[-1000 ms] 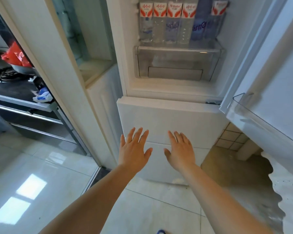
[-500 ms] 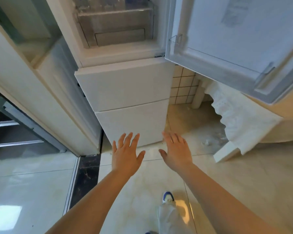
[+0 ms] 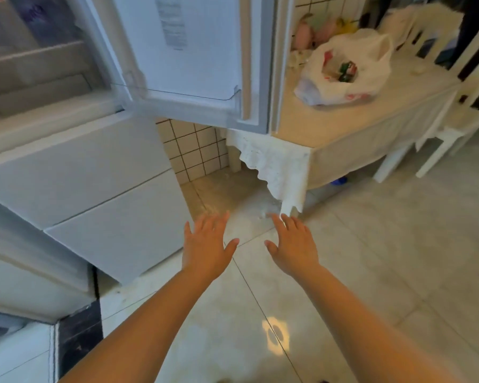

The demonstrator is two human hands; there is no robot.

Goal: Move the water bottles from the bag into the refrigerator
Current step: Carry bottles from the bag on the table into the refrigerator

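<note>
Glossy pale floor tiles point(image 3: 371, 258) lie under your empty, flat-fingered left hand point(image 3: 205, 244) and right hand point(image 3: 295, 244), so reaching for the crumpled white plastic bag point(image 3: 343, 70) on the cloth-covered worktop point(image 3: 329, 117) risks clipping the open white refrigerator door point(image 3: 194, 51) between.

A table point(image 3: 329, 125) with a white lace-edged cloth point(image 3: 274, 161) stands beside the open refrigerator door point(image 3: 194, 51). On it lies a white plastic bag point(image 3: 371, 70), open at the top.
</note>
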